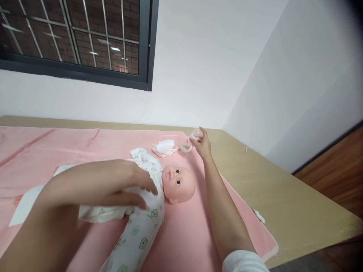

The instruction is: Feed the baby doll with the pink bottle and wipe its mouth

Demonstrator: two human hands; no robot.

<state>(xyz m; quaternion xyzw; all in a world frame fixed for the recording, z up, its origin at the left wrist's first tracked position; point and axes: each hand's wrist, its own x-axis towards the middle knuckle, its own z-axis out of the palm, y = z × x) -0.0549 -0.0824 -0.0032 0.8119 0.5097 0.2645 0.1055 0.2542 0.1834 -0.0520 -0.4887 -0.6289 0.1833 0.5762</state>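
A bald baby doll [181, 184] lies on its back, its head toward the right, in a white wrap top [138, 230] with green bear prints. Over the doll's chest is my left hand [138, 187], fingers curled, with a soft white tissue-like piece [149, 197] between thumb and fingers, slightly blurred. At the far edge of the mat, my right hand [202, 142] grips a clear rounded plastic container [195, 134]. Close beside it sits another clear, cup-like part [186, 146]; whether the two are joined I cannot tell. My left forearm hides much of the doll's lower body.
A pink mat [181, 234] covers much of the wooden tabletop [244, 170]. An opened tissue pack [164, 148] lies beyond the doll's shoulder. A small crumpled white piece [259, 216] rests by the mat's right edge. White walls and a barred window [85, 37] stand behind.
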